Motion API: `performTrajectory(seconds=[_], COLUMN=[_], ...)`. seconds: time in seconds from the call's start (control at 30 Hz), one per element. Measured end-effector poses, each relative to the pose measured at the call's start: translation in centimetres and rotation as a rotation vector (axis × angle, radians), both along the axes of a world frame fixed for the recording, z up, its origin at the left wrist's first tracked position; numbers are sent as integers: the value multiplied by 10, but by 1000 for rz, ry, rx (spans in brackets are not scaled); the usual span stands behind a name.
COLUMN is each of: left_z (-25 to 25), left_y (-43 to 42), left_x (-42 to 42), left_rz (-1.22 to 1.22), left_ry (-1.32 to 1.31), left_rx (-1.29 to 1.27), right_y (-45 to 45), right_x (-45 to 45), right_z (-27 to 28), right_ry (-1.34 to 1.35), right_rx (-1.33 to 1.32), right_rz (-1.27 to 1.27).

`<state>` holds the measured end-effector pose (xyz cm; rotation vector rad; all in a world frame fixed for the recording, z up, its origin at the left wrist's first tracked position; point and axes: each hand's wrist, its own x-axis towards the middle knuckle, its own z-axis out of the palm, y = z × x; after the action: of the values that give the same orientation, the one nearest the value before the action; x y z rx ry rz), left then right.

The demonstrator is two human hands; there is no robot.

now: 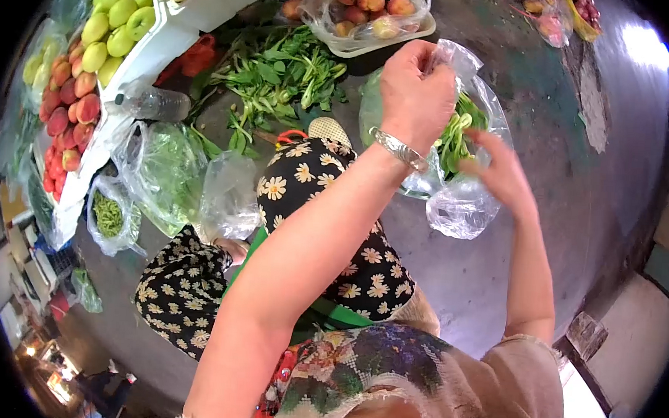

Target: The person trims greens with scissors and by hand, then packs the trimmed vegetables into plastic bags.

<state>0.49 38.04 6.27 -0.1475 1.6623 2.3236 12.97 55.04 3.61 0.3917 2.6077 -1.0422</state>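
Note:
My left hand (418, 91), with a silver bracelet on its wrist, is closed on the gathered rim of a clear plastic bag (466, 60). Leafy greens (455, 140) with pale stems lie inside the bag's opening. Just right of these greens is my right hand (501, 169), fingers spread and somewhat blurred, with nothing visible between them. A loose heap of leafy greens (278, 71) covers the floor in front of my knees. Red-orange scissor handles (291, 137) show beside my shoe.
At the left, a white ledge (165, 38) borders green apples (117, 12) and peaches (72, 109). A clear bottle (151, 102), a bag of greens (168, 172) and a bag of small green pods (110, 214) stand near it. A tray of peaches (369, 12) is ahead.

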Motion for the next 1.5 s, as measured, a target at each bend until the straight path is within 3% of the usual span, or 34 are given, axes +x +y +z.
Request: performTrajectory(seconds=[0.07, 0.27, 0.33, 0.37, 0.4, 0.47, 0.5, 0.57, 0.67, 0.8, 0.87, 0.93, 1.0, 1.03, 1.07, 1.17, 1.2, 1.23, 1.3, 1.33, 1.4, 1.43, 1.5], left_z=[-3, 5, 9, 10, 9, -2, 4, 15, 3, -5, -15, -8, 4, 1, -14, 0, 0, -1, -11, -4, 27, 41, 5], left_y=[2, -6, -8, -8, -9, -12, -13, -14, -17, -13, -18, -22, -27, -28, -27, -34, -36, -39, -45, -48, -59, -63, -57], left_x=[0, 3, 5, 6, 10, 12, 18, 30, 55, 64, 62, 65, 71, 78, 87, 114, 121, 132, 132, 131, 135, 135, 140], left_rz=[6, -38, -86, -152, -218, -440, -498, -681, -721, -934, -789, -774, -748, -789, -817, -932, -928, -799, -779, -772, -801, -844, -850], left_ry=[50, 65, 76, 90, 99, 186, 254, 317, 731, 724, 484, 532, 637, 709, 794, 649, 729, 746, 797, 748, 758, 765, 880], left_rx=[-16, 39, 45, 34, 19, -25, -161, -387, -517, -529, -381, -387, -386, -451, -534, -370, -453, -340, -479, -531, -629, -727, -814], right_y=[-8, 1, 25, 35, 35, 25, 11, -6, -29, -48, -43, -24, -22, -13, -12, -29, -40, -51, -68, -84, -85, -82, -70], right_x=[40, 110, 115, 113, 105, 80, 69, 60, 57, 53, 55, 67, 72, 78, 84, 74, 64, 53, 42, 43, 47, 40, 35], right_z=[-7, -31, -46, -54, -48, -14, 5, 25, 35, 56, 63, 58, 67, 39, 19, -38, -45, -53, -50, -22, -25, -53, -91], right_ry=[-179, -193, -41, 57, 60, 176, 278, 343, 452, 530, 733, 766, 502, 292, 252, 233, 307, 355, 451, 285, 93, 348, 528], right_rx=[340, 710, 563, 205, 201, -456, -566, -529, -477, -523, -315, -247, 225, 248, 293, 249, -113, -482, -466, -761, -1041, -642, -273], right_rz=[286, 426, 224, -106, -110, -502, -541, -474, -383, -237, -292, -230, -160, -75, 17, 86, 45, 12, 135, 62, -7, 144, 335])
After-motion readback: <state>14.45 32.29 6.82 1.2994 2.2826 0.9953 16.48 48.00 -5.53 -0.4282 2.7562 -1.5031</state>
